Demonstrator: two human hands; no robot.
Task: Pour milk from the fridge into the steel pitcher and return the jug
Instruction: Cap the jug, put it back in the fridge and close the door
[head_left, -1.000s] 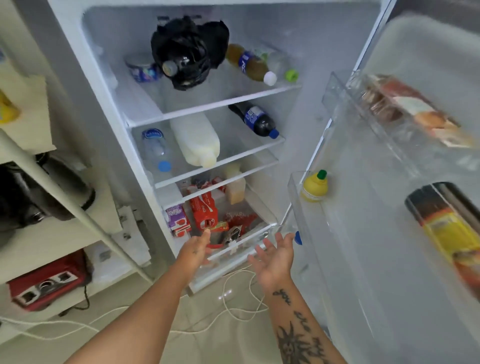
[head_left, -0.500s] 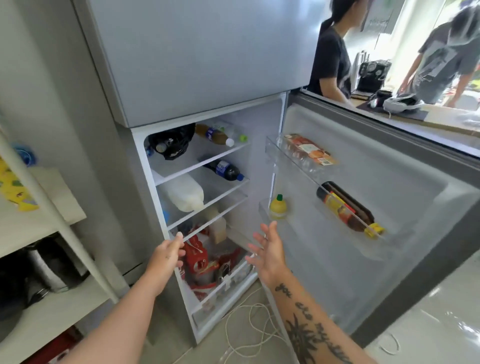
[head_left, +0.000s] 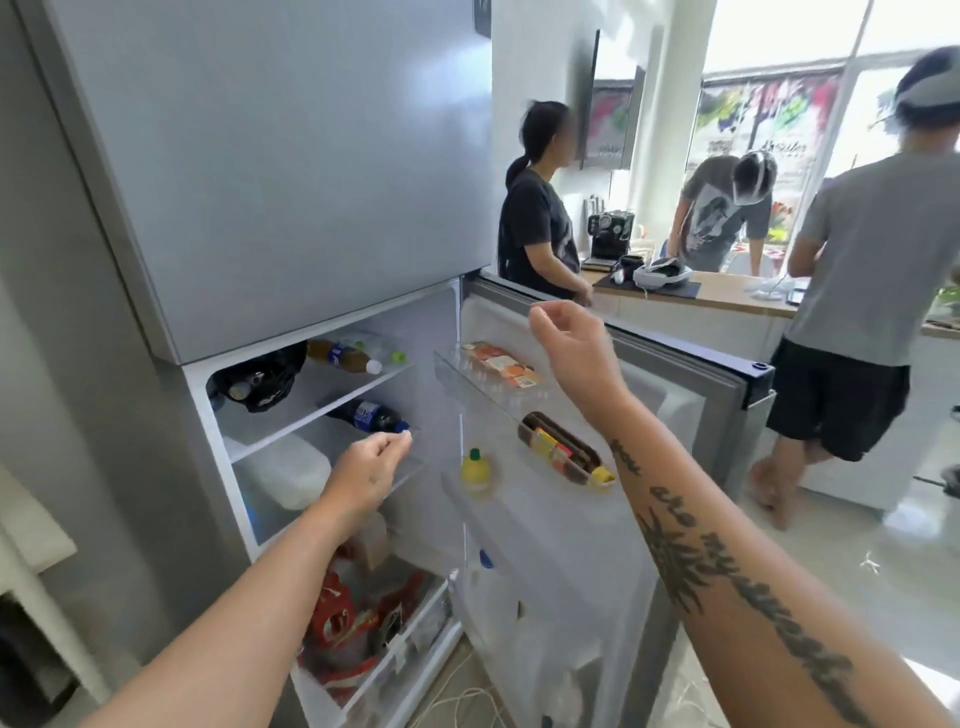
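The white milk jug lies on its side on the fridge's middle shelf, behind the shelf's front edge. My left hand hovers just right of the jug, fingers loosely curled, holding nothing. My right hand is raised in front of the open fridge door, near its top edge, fingers bent and holding nothing. No steel pitcher is in view.
A dark cola bottle and a black bag sit on the shelves. Door racks hold a yellow lemon bottle and a sauce bottle. Red packets fill the bottom drawer. Three people stand at a counter behind the door.
The camera has risen and pulled back from the fridge. My left hand rose from the lower shelf edge to beside the jug; my right hand lifted up toward the door's top.
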